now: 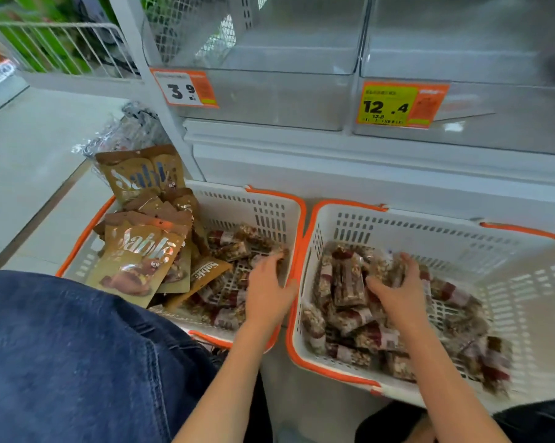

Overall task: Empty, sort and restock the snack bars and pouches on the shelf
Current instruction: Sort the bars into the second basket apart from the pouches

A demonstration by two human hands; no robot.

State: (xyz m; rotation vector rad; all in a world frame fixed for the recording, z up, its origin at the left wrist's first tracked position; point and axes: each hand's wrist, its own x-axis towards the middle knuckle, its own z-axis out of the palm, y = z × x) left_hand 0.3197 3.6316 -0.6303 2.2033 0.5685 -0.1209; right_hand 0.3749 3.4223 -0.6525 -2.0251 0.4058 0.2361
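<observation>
My denim-clad knee [65, 353] fills the lower left corner. Beyond it sits the left basket [271, 199], white plastic with orange handles, on the floor against the base of the shelf unit [333, 161]. Its left half holds gold-brown Sablé pouches [135, 263], some upright and leaning on the shelf upright, others tilted over each other. Its right half holds clear-wrapped granola bars [230, 247] with red and white bands, lying loose on the slotted floor.

My left hand [268, 290] reaches into this basket, palm down, fingers extended with their tips on the bars near the right wall. I cannot tell whether a bar is pinched under the fingertips.

The right basket [429, 225], same type, stands just beside the left one, rims touching. A pile of the same granola bars [349, 282] covers its left and near portions; its far right corner shows bare floor.

My right hand [397, 289] lies on this pile, fingers spread and curled slightly over several bars. A firm grasp cannot be confirmed.

Above, two clear shelf bins [269, 100] carry orange price tags: "3.9" [183, 89] at left and "12.4" [397, 105] at right.
</observation>
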